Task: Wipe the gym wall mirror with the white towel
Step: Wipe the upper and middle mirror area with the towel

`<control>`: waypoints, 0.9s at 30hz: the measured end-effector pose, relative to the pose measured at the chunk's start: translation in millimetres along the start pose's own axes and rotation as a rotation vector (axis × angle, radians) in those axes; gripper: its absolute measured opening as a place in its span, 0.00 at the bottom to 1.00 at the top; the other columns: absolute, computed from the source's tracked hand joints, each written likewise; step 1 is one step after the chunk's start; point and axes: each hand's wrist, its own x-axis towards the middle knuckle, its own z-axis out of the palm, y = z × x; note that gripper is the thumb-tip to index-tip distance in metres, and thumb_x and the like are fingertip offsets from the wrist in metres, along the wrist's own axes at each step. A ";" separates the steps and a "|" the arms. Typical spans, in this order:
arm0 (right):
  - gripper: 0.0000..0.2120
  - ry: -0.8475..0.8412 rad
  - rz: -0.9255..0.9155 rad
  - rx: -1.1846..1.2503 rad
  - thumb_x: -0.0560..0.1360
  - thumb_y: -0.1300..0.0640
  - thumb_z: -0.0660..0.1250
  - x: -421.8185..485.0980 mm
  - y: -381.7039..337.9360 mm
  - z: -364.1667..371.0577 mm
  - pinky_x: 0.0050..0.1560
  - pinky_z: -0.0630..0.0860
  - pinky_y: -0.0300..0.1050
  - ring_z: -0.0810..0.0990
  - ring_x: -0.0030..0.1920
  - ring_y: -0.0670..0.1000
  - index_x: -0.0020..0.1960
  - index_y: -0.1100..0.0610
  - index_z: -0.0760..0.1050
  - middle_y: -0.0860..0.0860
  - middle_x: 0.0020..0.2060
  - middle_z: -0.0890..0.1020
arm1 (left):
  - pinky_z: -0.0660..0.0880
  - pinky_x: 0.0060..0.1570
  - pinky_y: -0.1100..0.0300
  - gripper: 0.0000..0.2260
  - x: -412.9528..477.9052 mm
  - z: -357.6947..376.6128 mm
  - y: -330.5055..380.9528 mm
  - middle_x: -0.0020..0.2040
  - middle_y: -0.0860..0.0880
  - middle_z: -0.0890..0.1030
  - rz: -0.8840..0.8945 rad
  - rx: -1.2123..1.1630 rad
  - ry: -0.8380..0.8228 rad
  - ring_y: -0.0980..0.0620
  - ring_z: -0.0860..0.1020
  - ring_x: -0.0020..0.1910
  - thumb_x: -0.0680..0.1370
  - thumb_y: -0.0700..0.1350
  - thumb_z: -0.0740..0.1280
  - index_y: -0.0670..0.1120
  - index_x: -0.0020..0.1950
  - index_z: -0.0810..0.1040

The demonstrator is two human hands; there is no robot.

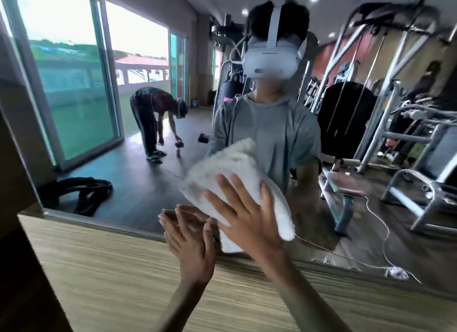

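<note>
Fluffy white terry towel (230,168), bunched, lies flat against the glossy mirror (118,138) near its 6 o'clock edge. Right hand (243,215): grip released, fingers splayed, pressing the towel. Left hand (189,237) at its 8 o'clock: fingers loose, holding nothing. Striated wood-grain panel (118,272) below.

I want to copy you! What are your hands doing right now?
Left hand: open, beside the white towel.
Right hand: open, pressing the towel on the mirror.

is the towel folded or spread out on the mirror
Folded: the towel is a thick, layered wad under the right hand, pressed against the mirror.
</note>
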 end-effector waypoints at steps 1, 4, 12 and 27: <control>0.25 -0.020 -0.010 -0.015 0.82 0.40 0.55 -25.0 13.5 -2.4 0.72 0.54 0.65 0.55 0.80 0.53 0.78 0.44 0.64 0.50 0.79 0.60 | 0.37 0.76 0.50 0.34 -3.1 3.0 3.6 0.81 0.41 0.35 0.017 0.007 0.000 0.51 0.33 0.80 0.81 0.68 0.47 0.55 0.81 0.39; 0.32 -0.010 0.085 -0.025 0.76 0.43 0.62 -66.9 70.6 -17.3 0.71 0.54 0.66 0.52 0.80 0.53 0.78 0.43 0.60 0.50 0.81 0.55 | 0.34 0.76 0.53 0.34 -13.9 16.6 15.2 0.79 0.44 0.30 0.135 0.095 -0.034 0.45 0.34 0.80 0.82 0.63 0.50 0.53 0.82 0.37; 0.31 0.054 0.329 -0.010 0.74 0.41 0.61 7.4 93.4 -35.1 0.72 0.49 0.68 0.59 0.77 0.58 0.76 0.47 0.68 0.55 0.78 0.62 | 0.32 0.76 0.53 0.32 -44.6 52.4 44.4 0.80 0.45 0.30 0.151 0.070 -0.039 0.41 0.35 0.80 0.83 0.61 0.48 0.49 0.82 0.40; 0.33 0.145 0.592 -0.031 0.72 0.46 0.63 -80.0 197.3 -44.3 0.74 0.42 0.63 0.56 0.79 0.59 0.76 0.48 0.64 0.59 0.77 0.63 | 0.34 0.77 0.49 0.33 -49.9 78.8 106.4 0.81 0.35 0.42 0.395 0.095 -0.056 0.38 0.41 0.80 0.82 0.58 0.56 0.54 0.83 0.43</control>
